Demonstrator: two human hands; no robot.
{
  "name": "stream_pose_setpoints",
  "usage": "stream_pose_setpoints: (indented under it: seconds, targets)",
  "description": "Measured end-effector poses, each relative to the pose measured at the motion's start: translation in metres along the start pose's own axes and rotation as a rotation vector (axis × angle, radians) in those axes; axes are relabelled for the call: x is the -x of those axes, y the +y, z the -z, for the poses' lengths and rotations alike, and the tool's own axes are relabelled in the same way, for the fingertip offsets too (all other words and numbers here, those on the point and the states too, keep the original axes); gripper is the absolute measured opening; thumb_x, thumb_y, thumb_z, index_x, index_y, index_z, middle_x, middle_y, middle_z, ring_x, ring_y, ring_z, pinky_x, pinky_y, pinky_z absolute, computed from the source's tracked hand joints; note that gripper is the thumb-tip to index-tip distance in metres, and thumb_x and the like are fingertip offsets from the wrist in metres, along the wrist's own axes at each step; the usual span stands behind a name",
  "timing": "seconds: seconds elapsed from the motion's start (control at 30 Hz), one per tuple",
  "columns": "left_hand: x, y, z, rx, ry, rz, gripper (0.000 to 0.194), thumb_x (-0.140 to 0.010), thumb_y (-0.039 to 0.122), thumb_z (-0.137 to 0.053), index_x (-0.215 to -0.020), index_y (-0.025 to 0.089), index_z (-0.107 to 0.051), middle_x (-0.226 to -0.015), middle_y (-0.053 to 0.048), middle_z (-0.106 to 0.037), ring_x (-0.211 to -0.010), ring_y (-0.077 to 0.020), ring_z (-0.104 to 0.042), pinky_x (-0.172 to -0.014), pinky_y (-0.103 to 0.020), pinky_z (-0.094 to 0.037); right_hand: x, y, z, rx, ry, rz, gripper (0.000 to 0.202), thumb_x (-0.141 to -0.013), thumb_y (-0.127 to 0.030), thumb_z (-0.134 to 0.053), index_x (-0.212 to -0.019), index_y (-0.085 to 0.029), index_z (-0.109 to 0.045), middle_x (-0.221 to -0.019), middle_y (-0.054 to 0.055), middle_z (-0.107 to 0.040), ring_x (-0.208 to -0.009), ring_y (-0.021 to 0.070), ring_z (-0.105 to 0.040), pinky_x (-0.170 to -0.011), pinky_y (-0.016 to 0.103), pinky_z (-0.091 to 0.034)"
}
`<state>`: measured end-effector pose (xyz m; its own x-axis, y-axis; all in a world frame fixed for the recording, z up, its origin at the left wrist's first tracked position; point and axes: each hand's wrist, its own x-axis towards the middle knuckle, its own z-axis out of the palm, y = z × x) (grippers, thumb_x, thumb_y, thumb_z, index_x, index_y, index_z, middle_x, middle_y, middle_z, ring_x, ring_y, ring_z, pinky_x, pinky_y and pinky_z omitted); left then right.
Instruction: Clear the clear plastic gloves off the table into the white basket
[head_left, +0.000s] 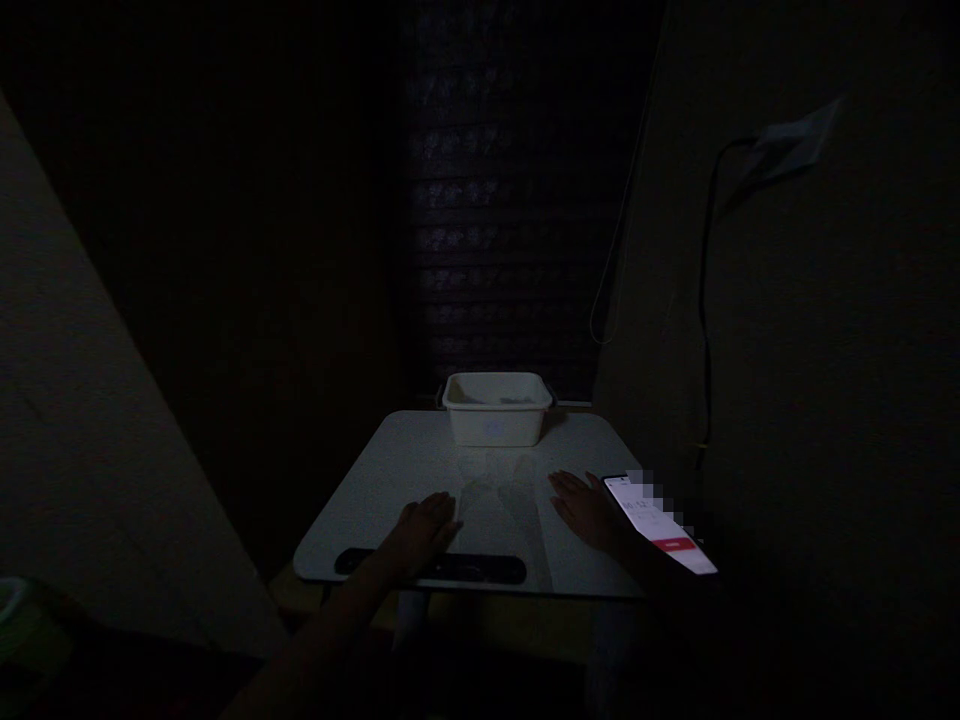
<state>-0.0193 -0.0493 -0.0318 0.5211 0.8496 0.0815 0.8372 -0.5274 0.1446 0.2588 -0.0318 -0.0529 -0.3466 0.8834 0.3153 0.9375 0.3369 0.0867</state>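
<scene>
1. The left hand [429, 522] is lying palm down on the pale table [367, 490]; its fingers are extending nearly straight, lightly together, and are seemingly holding nothing.
2. The right hand [583, 508] is resting likewise, its fingers slightly apart and gripping nothing visible; the phone [646, 515] is glowing just beside it.
3. A thin, clear sheet [514, 500], possibly plastic, is lying between the hands; whether the left fingertips are touching it, the darkness is not letting one tell.
4. The white tub [495, 427] is standing behind the sheet, near the table's far edge.
5. The step in hand is seemingly one of placing both hands flat; gripping the sheet would be calling for curled fingers and a careful pinch at its edge.
</scene>
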Motion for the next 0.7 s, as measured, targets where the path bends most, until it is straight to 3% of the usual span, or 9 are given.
stream_pose_setpoints:
  seconds: [0.2, 0.4, 0.57, 0.7]
  targets:
    - [-0.02, 0.009, -0.003, -0.043, 0.006, -0.016, 0.046, -0.076, 0.042, -0.013, -0.117, 0.021, -0.02, -0.123, -0.005, -0.022, -0.112, -0.0168, -0.013, -0.086, -0.035, -0.018, -0.009, -0.017, -0.002, 0.009, 0.026, 0.016, 0.038, -0.077, -0.029, -0.017, -0.109, -0.018, -0.035, -0.114, 0.006, -0.039, -0.106, 0.0159, -0.027, -0.086, 0.039, -0.011]
    - [-0.037, 0.024, -0.018, -0.13, 0.001, 0.04, 0.053, -0.075, 0.046, -0.01, -0.118, 0.016, -0.02, -0.124, -0.01, -0.018, -0.112, -0.0238, -0.011, -0.083, -0.045, -0.016, -0.012, -0.037, 0.001, 0.012, 0.048, 0.053, 0.038, -0.077, -0.033, -0.016, -0.11, -0.024, -0.033, -0.116, 0.004, -0.036, -0.107, 0.0174, -0.024, -0.085, 0.04, -0.011]
    - [-0.046, 0.034, -0.027, -0.151, 0.034, 0.02, 0.053, -0.074, 0.046, -0.011, -0.116, 0.016, -0.024, -0.123, -0.01, -0.019, -0.112, -0.0254, -0.01, -0.082, -0.049, -0.014, -0.01, -0.035, 0.003, 0.012, 0.024, 0.034, 0.039, -0.077, -0.034, -0.015, -0.11, -0.023, -0.033, -0.116, 0.005, -0.035, -0.107, 0.0185, -0.023, -0.084, 0.041, -0.011]
    - [-0.055, 0.036, -0.022, -0.144, 0.035, 0.1, 0.05, -0.074, 0.044, -0.015, -0.115, 0.019, -0.025, -0.123, -0.009, -0.022, -0.111, -0.0269, -0.013, -0.081, -0.05, -0.015, -0.006, -0.027, 0.004, 0.017, 0.029, 0.012, 0.039, -0.077, -0.033, -0.015, -0.108, -0.022, -0.035, -0.115, 0.004, -0.037, -0.107, 0.0181, -0.025, -0.084, 0.04, -0.012]
